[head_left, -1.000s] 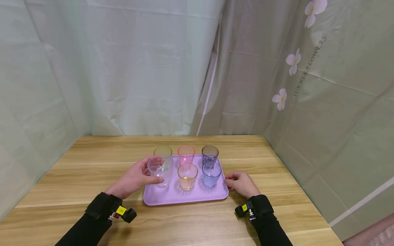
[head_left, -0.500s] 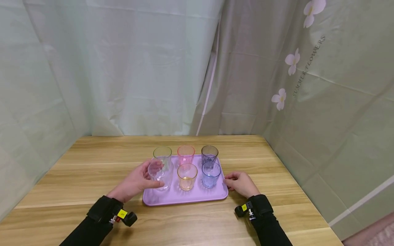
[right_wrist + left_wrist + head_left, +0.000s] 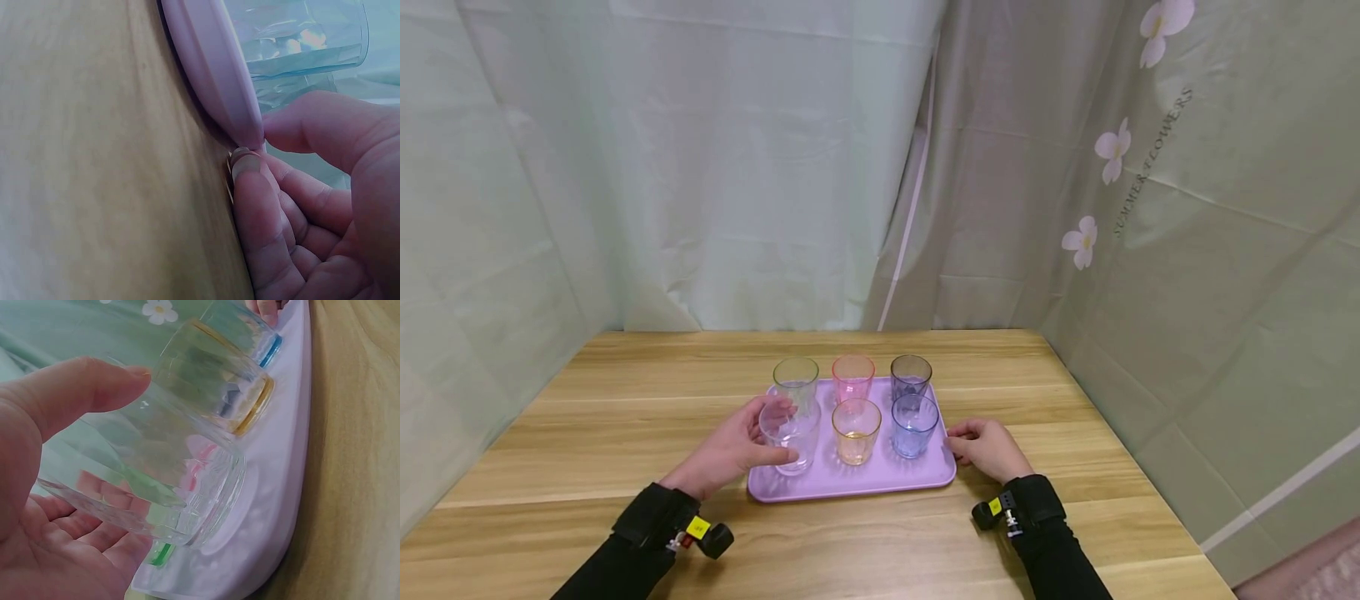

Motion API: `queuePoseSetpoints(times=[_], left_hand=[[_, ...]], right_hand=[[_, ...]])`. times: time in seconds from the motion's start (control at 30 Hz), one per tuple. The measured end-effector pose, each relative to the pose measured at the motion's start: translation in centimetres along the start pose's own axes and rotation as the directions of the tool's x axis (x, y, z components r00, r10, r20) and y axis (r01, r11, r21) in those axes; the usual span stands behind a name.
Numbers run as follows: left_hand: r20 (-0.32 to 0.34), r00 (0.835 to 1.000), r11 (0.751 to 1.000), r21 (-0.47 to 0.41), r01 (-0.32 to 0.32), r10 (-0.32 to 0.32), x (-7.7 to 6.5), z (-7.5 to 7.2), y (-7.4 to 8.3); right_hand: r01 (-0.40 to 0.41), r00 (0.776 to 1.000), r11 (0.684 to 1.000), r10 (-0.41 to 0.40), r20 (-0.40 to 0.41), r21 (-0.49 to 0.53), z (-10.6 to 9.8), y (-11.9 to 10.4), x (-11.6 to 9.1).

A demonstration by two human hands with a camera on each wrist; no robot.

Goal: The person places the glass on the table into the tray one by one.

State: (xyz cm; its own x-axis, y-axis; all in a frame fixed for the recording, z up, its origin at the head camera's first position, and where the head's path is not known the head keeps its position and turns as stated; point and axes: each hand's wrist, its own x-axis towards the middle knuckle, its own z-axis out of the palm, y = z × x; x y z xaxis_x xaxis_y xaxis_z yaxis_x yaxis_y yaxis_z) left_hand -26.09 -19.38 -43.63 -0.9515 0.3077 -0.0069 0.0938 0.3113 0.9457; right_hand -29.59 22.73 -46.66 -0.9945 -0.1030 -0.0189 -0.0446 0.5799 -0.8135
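Observation:
A clear drinking glass (image 3: 806, 435) stands at the front left of a lilac tray (image 3: 880, 482), its base right at the tray's surface. My left hand (image 3: 733, 447) holds it, the thumb on the near side and the fingers curved round the far side, as the left wrist view shows. At the tray's right edge, my right hand (image 3: 991, 447) pinches the rim (image 3: 240, 81) between thumb and fingertips. Beside the clear glass stand an amber glass (image 3: 857, 437) and a blue glass (image 3: 915, 429). Behind these are a green-rimmed glass (image 3: 796, 373), a pink glass (image 3: 853, 379) and a dark grey glass (image 3: 912, 377).
The tray lies on a wooden table (image 3: 850, 550). Pale curtains (image 3: 760, 167) hang behind the table and along both sides, with printed flowers (image 3: 1080, 242) on the right one. A black wrist camera (image 3: 715, 540) sits on the left wrist, and another (image 3: 987, 515) on the right.
My left hand has brought the clear glass slightly down and towards the tray's front. The right hand keeps its grip on the tray edge, and the other glasses stay put.

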Motion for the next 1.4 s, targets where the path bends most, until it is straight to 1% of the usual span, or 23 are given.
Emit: queuePoseSetpoints(times=[0.13, 0.37, 0.53, 0.83, 1.07, 1.4], left_hand=[[-0.001, 1.0, 1.0, -0.008, 0.012, -0.012, -0.08, 0.18, -0.13], [-0.002, 1.0, 1.0, -0.014, 0.002, -0.002, -0.12, 0.24, -0.4], [-0.004, 1.0, 1.0, -0.03, 0.007, -0.007, -0.18, 0.31, -0.48], [-0.013, 1.0, 0.999, -0.049, -0.017, 0.016, -0.14, 0.47, -0.59], [-0.013, 1.0, 0.998, -0.06, -0.012, 0.011, -0.21, 0.6, -0.67], [-0.01, 1.0, 0.998, -0.06, -0.024, 0.023, -0.49, 0.73, -0.7]], right_hand=[[0.003, 1.0, 1.0, -0.003, 0.005, 0.0, -0.02, -0.03, -0.03], [0.0, 1.0, 1.0, 0.0, 0.003, 0.005, -0.04, -0.17, -0.06], [0.001, 1.0, 1.0, -0.001, 0.004, 0.003, -0.06, -0.19, -0.05], [0.001, 1.0, 1.0, -0.001, -0.007, -0.001, -0.05, -0.31, -0.13], [-0.003, 1.0, 1.0, 0.002, -0.013, -0.009, -0.07, -0.38, -0.17], [-0.004, 1.0, 1.0, 0.004, -0.01, -0.007, 0.06, 0.0, -0.04]])
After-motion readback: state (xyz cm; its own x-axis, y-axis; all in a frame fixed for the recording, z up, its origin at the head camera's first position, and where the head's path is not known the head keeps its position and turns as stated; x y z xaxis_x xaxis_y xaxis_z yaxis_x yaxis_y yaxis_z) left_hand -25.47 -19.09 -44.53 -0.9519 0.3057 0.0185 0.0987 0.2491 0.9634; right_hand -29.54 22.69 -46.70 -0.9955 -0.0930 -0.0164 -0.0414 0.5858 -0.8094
